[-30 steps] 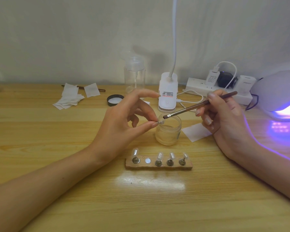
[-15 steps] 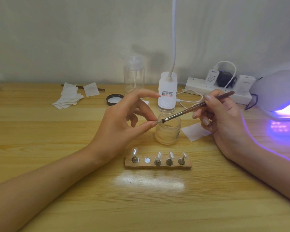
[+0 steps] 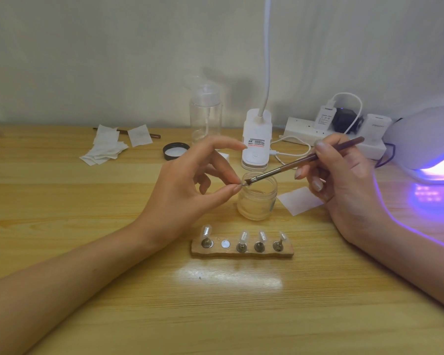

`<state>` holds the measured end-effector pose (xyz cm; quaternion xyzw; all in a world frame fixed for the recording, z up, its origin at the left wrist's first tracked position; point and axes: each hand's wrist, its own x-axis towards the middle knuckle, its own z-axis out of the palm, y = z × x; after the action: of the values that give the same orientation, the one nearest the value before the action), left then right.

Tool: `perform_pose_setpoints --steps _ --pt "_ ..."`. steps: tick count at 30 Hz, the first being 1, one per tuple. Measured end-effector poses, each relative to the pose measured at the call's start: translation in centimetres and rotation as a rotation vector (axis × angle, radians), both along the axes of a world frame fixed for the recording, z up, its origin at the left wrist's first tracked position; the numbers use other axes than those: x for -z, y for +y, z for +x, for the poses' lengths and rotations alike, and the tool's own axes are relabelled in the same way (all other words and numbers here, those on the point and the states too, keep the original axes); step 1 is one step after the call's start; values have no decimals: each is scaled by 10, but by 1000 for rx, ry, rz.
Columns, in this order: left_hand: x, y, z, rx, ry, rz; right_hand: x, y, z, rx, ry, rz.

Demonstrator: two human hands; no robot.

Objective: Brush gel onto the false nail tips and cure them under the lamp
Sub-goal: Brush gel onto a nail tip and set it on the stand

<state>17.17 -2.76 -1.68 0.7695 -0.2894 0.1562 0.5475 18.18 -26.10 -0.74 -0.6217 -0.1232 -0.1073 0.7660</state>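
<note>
My left hand (image 3: 187, 190) pinches one small false nail tip (image 3: 241, 184) between thumb and a finger, just over the rim of the open glass gel jar (image 3: 257, 199). My right hand (image 3: 344, 180) holds a brown-handled brush (image 3: 300, 165) like a pen, its bristles touching the pinched tip. In front of the jar lies a wooden holder strip (image 3: 241, 249) with several clear nail tips standing on metal pegs; its second spot from the left is bare. The white curing lamp (image 3: 428, 139) glows purple at the far right.
A white clip lamp base (image 3: 256, 139) with a gooseneck stands behind the jar. A clear pump bottle (image 3: 205, 114), a black jar lid (image 3: 176, 151), paper wipes (image 3: 108, 147) and a power strip (image 3: 336, 131) line the back. A white wipe (image 3: 300, 199) lies right of the jar.
The brush tip has slid a little left along the pinched nail tip, and my right hand has shifted slightly left. The left hand stays in place.
</note>
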Motion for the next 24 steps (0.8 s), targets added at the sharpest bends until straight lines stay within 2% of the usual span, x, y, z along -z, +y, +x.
perform_pose_setpoints --steps 9,16,24 --pt "1 1 1 14 40 -31 2 -1 0 66 1 -44" --pt "0 1 3 31 118 -70 1 -2 0 32 -57 32" --pt "-1 1 4 46 192 -93 1 -1 -2 57 0 -58"
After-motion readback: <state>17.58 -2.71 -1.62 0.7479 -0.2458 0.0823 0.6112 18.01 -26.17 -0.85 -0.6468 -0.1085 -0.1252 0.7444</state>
